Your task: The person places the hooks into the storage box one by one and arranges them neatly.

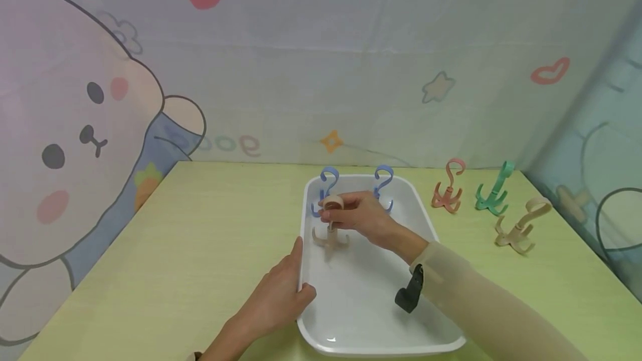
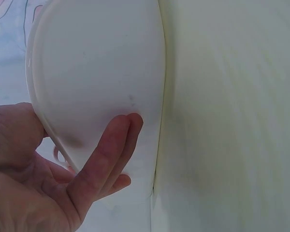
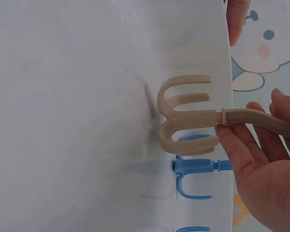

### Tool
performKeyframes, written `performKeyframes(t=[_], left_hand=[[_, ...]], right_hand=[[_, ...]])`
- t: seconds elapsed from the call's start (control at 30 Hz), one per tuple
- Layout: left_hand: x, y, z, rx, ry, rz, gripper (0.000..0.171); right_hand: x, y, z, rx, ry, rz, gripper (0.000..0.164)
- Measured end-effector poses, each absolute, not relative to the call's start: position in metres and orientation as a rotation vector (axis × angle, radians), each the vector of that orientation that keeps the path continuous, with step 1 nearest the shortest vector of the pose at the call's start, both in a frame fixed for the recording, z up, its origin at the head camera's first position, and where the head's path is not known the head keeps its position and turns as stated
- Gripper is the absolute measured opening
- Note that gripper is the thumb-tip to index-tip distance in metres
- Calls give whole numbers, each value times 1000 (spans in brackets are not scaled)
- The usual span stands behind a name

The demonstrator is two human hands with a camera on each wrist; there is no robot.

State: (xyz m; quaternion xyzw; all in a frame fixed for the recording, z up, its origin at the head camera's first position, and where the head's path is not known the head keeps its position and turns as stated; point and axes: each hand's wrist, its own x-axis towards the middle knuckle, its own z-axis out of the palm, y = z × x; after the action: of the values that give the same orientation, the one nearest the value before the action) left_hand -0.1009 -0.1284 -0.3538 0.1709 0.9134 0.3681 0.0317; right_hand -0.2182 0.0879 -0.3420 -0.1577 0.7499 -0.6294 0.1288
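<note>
Inside the white tray (image 1: 351,299), toward its far left part, my right hand (image 1: 365,217) holds a beige multi-prong hook hanger (image 3: 191,119) by its curved upper stem. Its prongs point up and its base is just over or on the tray floor; I cannot tell which. My left hand (image 1: 277,292) grips the tray's left side, thumb at the rim and fingers against the outer wall (image 2: 113,63). Behind the beige hanger stands a blue hook hanger (image 1: 329,174). A second blue hook hanger (image 1: 384,174) stands to its right, partly hidden by my right hand.
On the table (image 1: 200,238), right of the tray, stand a pink hook hanger (image 1: 446,198), a green hook hanger (image 1: 494,196) and another beige hook hanger (image 1: 516,233). A printed cloth backdrop (image 1: 301,71) rises behind the table. A black device (image 1: 411,291) is strapped to my right wrist.
</note>
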Motion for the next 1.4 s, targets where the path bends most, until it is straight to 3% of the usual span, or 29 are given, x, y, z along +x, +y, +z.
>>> performKeyframes(t=[0.6,0.93,1.4], left_hand=[[-101,-128,-359,542,2818,1136,89],[-101,-128,-362,546,2810,1144,90],[-103,-128,-359,568,2830,1128,89]], right_hand=[[-219,83,-351,-420,2180,-1816,30],[-218,87,-351,-450,2209,-1747,42],[-213,136,-298,-540,2380,-1628,53]])
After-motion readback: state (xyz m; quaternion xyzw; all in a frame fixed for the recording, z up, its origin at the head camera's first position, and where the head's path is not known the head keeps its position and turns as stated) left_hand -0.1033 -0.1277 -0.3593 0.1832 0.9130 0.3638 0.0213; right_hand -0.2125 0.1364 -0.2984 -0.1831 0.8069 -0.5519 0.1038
